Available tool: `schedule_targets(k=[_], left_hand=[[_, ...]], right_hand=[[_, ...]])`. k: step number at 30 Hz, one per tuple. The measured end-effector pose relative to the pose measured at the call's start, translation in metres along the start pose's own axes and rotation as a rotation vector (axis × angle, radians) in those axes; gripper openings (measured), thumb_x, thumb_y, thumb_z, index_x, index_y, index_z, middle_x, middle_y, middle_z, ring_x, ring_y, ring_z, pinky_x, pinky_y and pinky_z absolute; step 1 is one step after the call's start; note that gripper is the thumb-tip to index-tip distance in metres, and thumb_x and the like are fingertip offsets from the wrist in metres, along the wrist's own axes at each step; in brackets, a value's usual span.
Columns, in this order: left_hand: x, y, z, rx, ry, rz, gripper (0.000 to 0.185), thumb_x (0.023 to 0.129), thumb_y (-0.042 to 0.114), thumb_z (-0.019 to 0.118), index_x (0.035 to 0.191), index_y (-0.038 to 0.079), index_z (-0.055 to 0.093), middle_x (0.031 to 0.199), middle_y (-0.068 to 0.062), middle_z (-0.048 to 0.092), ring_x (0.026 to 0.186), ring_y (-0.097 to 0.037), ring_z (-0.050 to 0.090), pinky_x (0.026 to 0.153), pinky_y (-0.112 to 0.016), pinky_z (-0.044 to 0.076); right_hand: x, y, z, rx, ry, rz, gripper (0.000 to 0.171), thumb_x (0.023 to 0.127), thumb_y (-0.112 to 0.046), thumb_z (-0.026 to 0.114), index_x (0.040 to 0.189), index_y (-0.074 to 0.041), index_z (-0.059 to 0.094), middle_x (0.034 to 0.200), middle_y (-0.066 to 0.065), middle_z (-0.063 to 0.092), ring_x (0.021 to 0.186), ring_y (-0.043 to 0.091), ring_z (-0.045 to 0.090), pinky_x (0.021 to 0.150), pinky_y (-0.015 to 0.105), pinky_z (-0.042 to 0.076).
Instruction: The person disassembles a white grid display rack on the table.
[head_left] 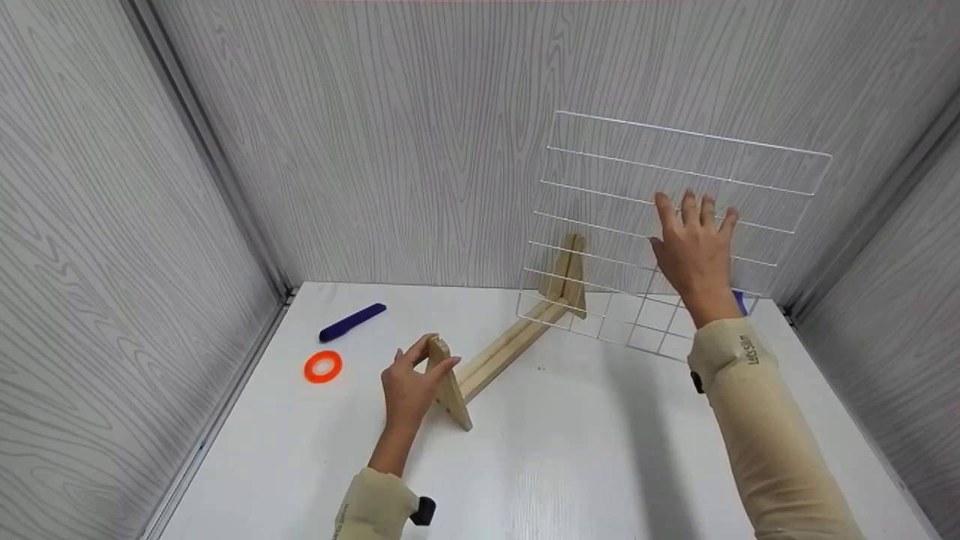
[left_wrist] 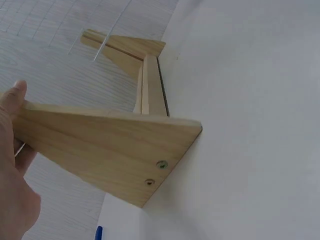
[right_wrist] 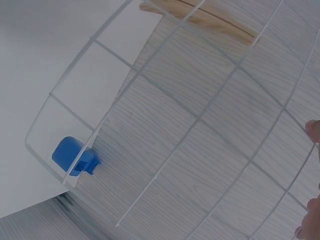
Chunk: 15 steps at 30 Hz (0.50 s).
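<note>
Beige long sleeves [head_left: 757, 420], small dark lettering, black wrist-mounted devices [head_left: 422, 511].

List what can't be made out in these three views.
- Blue clip: head view shows a sliver behind the right hand; its hold on the wire grid is unclear in the right wrist view.
- Right hand grip: only fingertips at the right wrist frame's edge.
- Left hand on the wooden stand: mostly cut off in the left wrist view.
- Purple marker: cap and text too small.
</note>
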<state>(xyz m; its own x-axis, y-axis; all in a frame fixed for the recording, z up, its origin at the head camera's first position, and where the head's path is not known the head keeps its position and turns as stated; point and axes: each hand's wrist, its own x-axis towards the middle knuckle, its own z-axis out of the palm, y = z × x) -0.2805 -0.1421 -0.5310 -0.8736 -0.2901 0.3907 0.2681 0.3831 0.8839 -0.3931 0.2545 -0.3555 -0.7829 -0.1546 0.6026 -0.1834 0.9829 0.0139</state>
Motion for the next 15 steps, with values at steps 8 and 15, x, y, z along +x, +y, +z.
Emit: schedule_targets(k=[8,15], left_hand=[[0.039,-0.012,-0.028,-0.252,-0.656,-0.174,0.073,0.087,0.020,0.081,0.152,0.021,0.048,0.152,-0.005,0.055,0.144,-0.026,0.045,0.121,-0.046,0.036],[0.061,-0.016,-0.034,-0.253,-0.941,-0.237,0.064,0.091,0.016,0.073,0.151,0.018,0.050,0.152,-0.011,0.053,0.143,-0.031,0.045,0.120,-0.053,0.034]], right_hand=[[-0.001,0.001,0.001,-0.010,0.009,-0.023,0.066,0.093,-0.020,0.074,0.151,-0.013,0.042,0.152,0.031,0.044,0.140,0.054,0.040,0.113,0.077,0.023],[-0.001,0.006,0.002,-0.017,-0.001,-0.042,0.067,0.093,-0.020,0.074,0.151,-0.013,0.042,0.151,0.032,0.043,0.140,0.054,0.040,0.112,0.078,0.024]])
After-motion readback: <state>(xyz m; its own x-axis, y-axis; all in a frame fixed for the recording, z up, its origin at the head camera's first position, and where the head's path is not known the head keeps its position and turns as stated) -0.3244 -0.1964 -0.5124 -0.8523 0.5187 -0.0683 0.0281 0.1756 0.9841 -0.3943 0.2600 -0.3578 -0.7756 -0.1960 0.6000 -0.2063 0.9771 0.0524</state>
